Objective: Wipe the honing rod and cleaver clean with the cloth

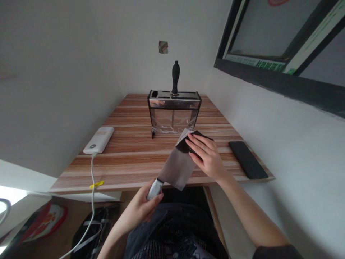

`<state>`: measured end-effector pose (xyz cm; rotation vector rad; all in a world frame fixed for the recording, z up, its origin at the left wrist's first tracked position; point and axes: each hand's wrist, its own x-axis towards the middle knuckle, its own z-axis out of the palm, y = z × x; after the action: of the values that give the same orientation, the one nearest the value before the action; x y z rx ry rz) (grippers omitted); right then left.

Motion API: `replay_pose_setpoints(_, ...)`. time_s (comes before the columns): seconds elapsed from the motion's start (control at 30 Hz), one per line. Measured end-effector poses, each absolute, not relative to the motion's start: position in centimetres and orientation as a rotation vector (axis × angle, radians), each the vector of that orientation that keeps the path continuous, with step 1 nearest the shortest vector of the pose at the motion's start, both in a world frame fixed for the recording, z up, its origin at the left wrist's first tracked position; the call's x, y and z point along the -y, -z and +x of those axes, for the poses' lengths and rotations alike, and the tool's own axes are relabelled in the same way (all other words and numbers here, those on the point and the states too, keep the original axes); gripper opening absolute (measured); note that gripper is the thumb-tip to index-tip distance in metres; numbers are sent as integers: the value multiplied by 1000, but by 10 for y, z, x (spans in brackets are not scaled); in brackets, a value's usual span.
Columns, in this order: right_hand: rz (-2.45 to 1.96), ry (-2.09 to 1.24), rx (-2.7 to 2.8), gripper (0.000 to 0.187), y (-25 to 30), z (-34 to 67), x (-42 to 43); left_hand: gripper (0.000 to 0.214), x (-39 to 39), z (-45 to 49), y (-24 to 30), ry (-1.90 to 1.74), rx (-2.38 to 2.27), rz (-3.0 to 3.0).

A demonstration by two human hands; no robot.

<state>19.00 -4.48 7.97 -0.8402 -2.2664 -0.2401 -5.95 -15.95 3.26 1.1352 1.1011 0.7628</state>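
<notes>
My left hand [142, 208] is closed around the handle of a broad steel cleaver [178, 167], holding it out over the near edge of the wooden table [129, 154]. My right hand [206, 154] presses a dark cloth [188, 144] against the far end of the blade, fingers flat and together. Behind them stands a clear knife rack [174, 113] with a metal top. One black-handled knife [175, 77] sticks up from it.
A white power bank [99, 139] lies at the table's left, its cable [93, 180] hanging over the front edge. A black phone [248, 159] lies at the right, near the wall. White walls close in on both sides; a dark-framed window is upper right.
</notes>
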Motion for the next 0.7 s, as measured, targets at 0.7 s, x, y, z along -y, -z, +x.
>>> replay_pose_setpoints(0.7,-681,147,2438,34,-71,153,90,51,160,-51,-25,-787,-1128,1111)
